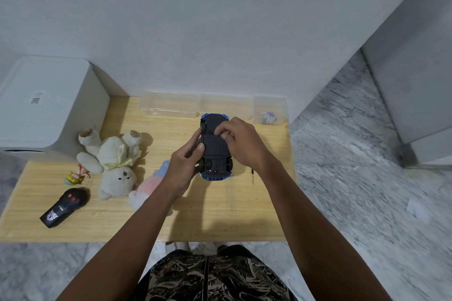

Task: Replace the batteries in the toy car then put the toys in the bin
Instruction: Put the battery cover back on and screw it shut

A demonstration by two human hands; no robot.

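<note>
Both hands raised over the counter (220, 215), left hand (184, 166) gripping one upturned toy car (215, 148), right hand (241, 142) fingers pinching at its underside.

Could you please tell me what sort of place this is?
Probably a room in a home: a low wooden table against a plain wall, a marble-patterned floor, and a plush bear among other toys.

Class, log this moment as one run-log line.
car: upside down | left hand: holds car | right hand: fingers on underside | screwdriver: on table
</note>
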